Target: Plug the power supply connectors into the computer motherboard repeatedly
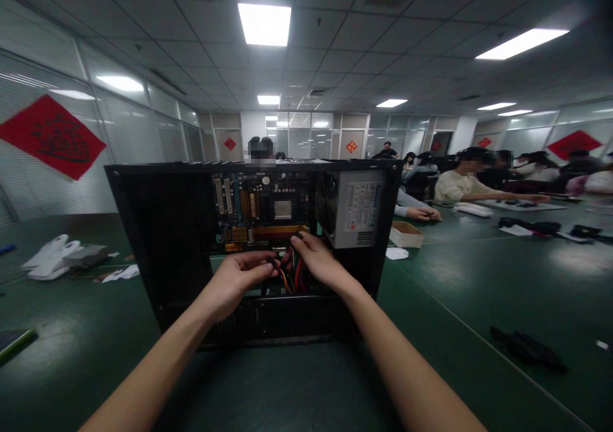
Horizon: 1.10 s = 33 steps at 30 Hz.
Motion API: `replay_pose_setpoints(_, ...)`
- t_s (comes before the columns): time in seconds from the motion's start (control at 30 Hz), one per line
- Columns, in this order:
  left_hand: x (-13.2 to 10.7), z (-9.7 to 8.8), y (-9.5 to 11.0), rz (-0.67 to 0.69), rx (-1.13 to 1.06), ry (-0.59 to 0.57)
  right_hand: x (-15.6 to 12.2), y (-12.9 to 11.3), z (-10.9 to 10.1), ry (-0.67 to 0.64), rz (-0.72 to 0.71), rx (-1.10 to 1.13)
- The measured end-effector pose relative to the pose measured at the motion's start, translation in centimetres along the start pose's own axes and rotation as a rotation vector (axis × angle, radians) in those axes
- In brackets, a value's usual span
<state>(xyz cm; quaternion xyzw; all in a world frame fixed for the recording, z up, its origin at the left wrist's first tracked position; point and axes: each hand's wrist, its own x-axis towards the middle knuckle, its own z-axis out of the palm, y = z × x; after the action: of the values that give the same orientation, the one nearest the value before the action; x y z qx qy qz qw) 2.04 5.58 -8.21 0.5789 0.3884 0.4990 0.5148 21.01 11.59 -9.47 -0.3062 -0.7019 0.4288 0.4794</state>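
Observation:
An open black computer case point(306, 317) lies before me on the green table. Inside it are a motherboard point(282, 196) with a bare square processor point(282, 210) and, at the upper right, a grey power supply point(358, 208). Below the board, my left hand point(239, 272) pinches the dark connector end of a power cable point(287, 281) with red, yellow and black wires. My right hand point(313, 256) closes around the same bundle of wires just to the right. Its fingertips are partly hidden behind the hand.
White plastic bags point(52, 256) and a grey box point(86, 255) sit at the left. To the right stand a small open box point(406, 234) and a black cloth-like item point(527, 349). A co-worker's hands point(424, 215) rest on the table beyond the case; several people sit farther right.

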Motion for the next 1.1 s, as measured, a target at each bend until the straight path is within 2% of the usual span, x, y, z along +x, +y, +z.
replay_pose_setpoints(0.13, 0.0, 0.2, 0.1, -0.021, -0.073, 0.047, -0.2, -0.3, 0.1, -0.056, 0.03, 0.109)
replay_pose_setpoints(0.3, 0.1, 0.4, 0.1, -0.063, -0.144, 0.117, 0.0, -0.1, 0.1, -0.007, 0.026, 0.081)
replay_pose_setpoints(0.4, 0.1, 0.5, -0.1, -0.045, -0.099, 0.141, 0.2, 0.1, 0.1, 0.019, 0.02, 0.062)
replay_pose_setpoints(0.5, 0.0, 0.9, 0.0, 0.007, 0.008, 0.113, 0.2, 0.2, 0.2, 0.03, 0.001, 0.028)
replay_pose_setpoints(0.63, -0.6, 1.9, 0.7, 0.046, 0.093, 0.068, 0.3, 0.2, 0.3, 0.054, -0.048, -0.03)
replay_pose_setpoints(0.83, -0.9, 4.1, 0.9, 0.063, 0.192, 0.199, 0.4, 0.2, 0.0, 0.061, -0.131, -0.151)
replay_pose_setpoints(0.97, -0.5, 4.6, 0.0, 0.06, 0.114, 0.241, 0.5, 0.2, -0.1, 0.076, -0.13, -0.191)
replay_pose_setpoints(1.1, -0.8, 5.0, -0.1, 0.048, 0.05, 0.217, 0.4, 0.0, 0.0, 0.078, -0.118, -0.154)
